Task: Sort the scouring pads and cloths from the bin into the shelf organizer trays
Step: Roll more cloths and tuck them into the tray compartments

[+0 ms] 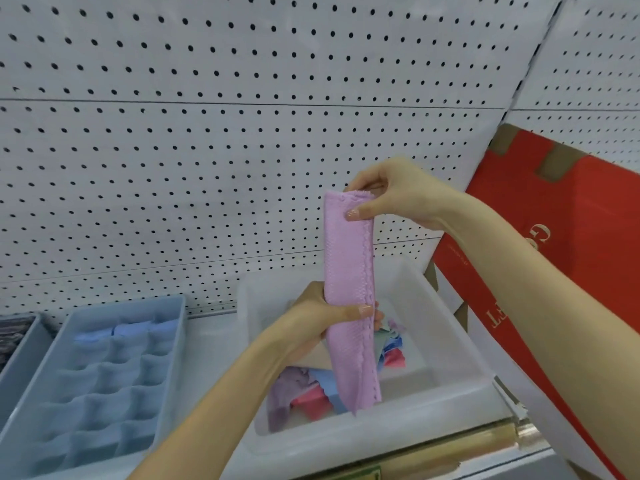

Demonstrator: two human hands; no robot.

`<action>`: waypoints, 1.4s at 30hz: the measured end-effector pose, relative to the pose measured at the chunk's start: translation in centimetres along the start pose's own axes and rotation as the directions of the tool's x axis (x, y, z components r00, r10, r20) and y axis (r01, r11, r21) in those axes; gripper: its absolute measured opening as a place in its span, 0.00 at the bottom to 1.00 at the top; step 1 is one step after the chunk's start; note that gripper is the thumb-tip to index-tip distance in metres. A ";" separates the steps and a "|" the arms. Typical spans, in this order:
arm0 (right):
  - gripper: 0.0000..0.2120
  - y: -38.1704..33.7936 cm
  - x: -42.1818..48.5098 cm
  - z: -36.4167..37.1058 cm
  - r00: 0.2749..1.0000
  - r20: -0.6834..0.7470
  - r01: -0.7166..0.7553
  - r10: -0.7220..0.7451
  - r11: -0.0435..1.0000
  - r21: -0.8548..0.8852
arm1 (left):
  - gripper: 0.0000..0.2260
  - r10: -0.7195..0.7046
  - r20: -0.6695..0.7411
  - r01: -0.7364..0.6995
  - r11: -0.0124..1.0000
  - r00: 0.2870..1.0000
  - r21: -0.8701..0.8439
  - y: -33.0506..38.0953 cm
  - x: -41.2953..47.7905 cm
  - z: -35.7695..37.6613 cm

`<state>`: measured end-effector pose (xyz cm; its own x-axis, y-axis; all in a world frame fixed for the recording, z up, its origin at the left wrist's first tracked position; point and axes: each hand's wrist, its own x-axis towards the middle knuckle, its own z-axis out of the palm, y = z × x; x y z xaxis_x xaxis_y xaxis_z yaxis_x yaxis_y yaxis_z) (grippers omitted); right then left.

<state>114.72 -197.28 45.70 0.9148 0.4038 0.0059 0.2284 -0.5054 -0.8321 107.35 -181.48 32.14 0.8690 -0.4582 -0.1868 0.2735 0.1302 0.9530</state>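
A folded pink cloth (348,271) hangs upright above the clear plastic bin (446,344). My right hand (391,192) pinches its top end between thumb and fingers. My left hand (322,317) grips the cloth around its middle, thumb across the front. In the bin lie several loose cloths, purple (287,389), red (311,403) and blue (325,379). To the left stands the blue organizer tray (169,306) with many small compartments; blue cloths (128,330) fill its far row.
A second grey-blue tray (24,344) holding dark patterned pieces sits at the far left edge. A red cardboard box (540,237) leans at the right behind the bin. White pegboard (242,116) backs the shelf. A gold price rail (450,455) runs along the shelf front.
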 end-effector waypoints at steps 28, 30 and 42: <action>0.11 7.8 -5.3 7.2 0.961 -0.194 0.189 -0.195 0.981 -0.050 | 0.09 -0.501 -0.207 0.364 0.804 0.840 -0.470 -5.0 0.6 -0.7; 0.12 8.8 -7.8 8.6 0.976 -0.122 0.181 -0.180 0.983 -0.002 | 0.12 -0.483 -0.117 0.367 0.781 0.868 -0.505 -4.8 0.5 -1.4; 0.07 13.1 -9.9 11.7 0.962 0.058 0.274 -0.268 0.922 -0.275 | 0.15 -0.541 -0.101 0.392 0.712 0.835 -0.582 -3.4 1.6 -4.3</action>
<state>104.74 -199.04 28.26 0.7990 0.5683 0.1964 0.5525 -0.5650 -0.6128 109.57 -178.91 27.63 0.6189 -0.3640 -0.6960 0.7753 0.4253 0.4669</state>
